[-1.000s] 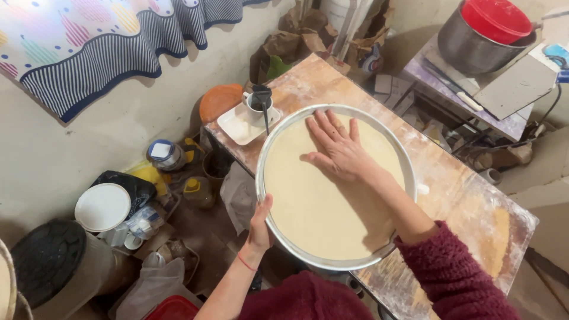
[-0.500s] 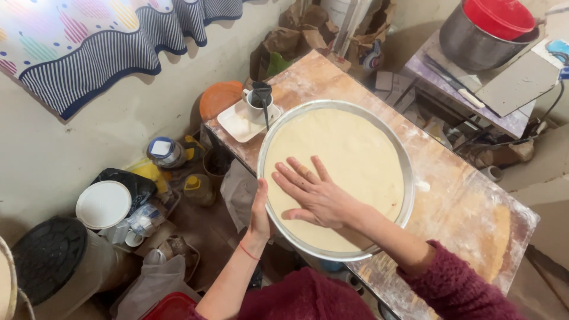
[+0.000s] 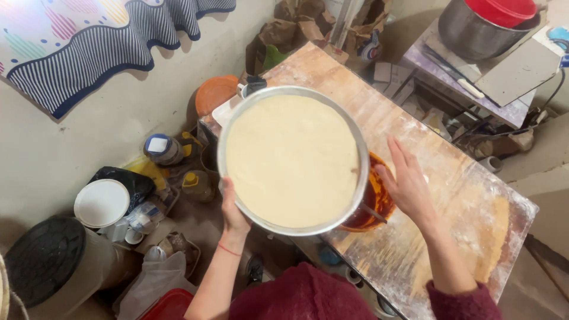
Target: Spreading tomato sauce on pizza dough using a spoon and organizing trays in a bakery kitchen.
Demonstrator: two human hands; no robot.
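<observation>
Along the wall to your left hangs a cloth (image 3: 89, 53) with wavy dark stripes and a pale, colourful upper part. Below it, on the floor, you have a dark round lid (image 3: 44, 255) on a drum, a white lid (image 3: 102, 203) over a black bag, a small jar (image 3: 160, 148) with a white top, and an orange round thing (image 3: 214, 95) against the table's end. Crumpled brown paper bags (image 3: 296, 29) sit at the far end. To your upper right, a grey metal pot (image 3: 474, 29) carries a red bowl (image 3: 504, 10), beside a flat grey board (image 3: 518, 71).
</observation>
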